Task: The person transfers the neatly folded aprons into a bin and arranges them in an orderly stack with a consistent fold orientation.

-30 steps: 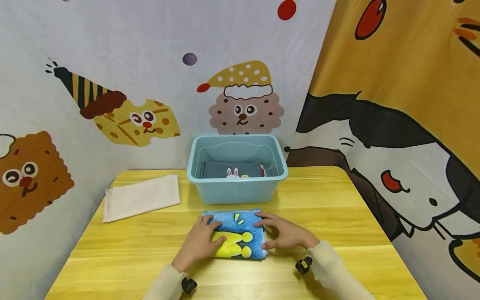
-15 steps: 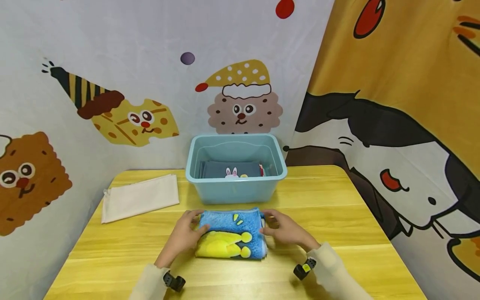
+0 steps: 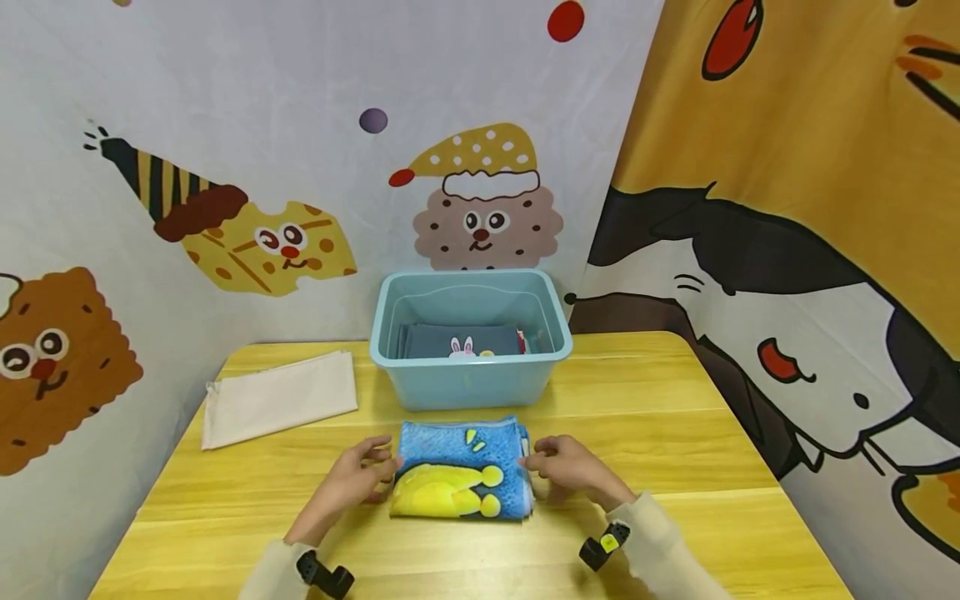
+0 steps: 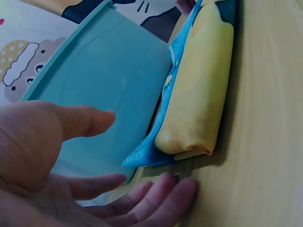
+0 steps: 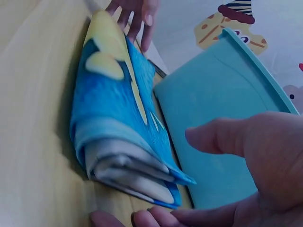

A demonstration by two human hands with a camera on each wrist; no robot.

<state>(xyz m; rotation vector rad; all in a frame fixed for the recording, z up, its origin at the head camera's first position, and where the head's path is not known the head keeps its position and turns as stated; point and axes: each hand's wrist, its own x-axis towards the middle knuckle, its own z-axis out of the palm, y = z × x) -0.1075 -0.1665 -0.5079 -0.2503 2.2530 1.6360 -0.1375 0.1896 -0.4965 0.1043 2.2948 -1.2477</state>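
Note:
A folded blue towel (image 3: 504, 492) with a yellow print lies flat on the table in front of the bin. Its layered, rolled-in end faces the right wrist camera. My left hand (image 3: 355, 473) is at the towel's left side; in the left wrist view its fingers are spread and stand apart from the cloth. At the opposite side is my right hand (image 3: 572, 467), thumb extended and fingers loosely bent close to the layered end. Neither hand holds the towel. In the right wrist view the right fingers are partly cut off at the lower edge.
Behind the towel stands a light blue plastic bin (image 3: 471, 385). Inside it lies a folded dark grey cloth (image 3: 431, 340) with a rabbit picture. A folded off-white cloth (image 3: 281, 400) lies at the table's back left. A printed curtain rises behind the wooden table (image 3: 660, 417).
My left hand has come off the towel's top and moved left, beside its edge. My right hand has drawn slightly back from the right edge. The towel's left end, formerly covered, now shows.

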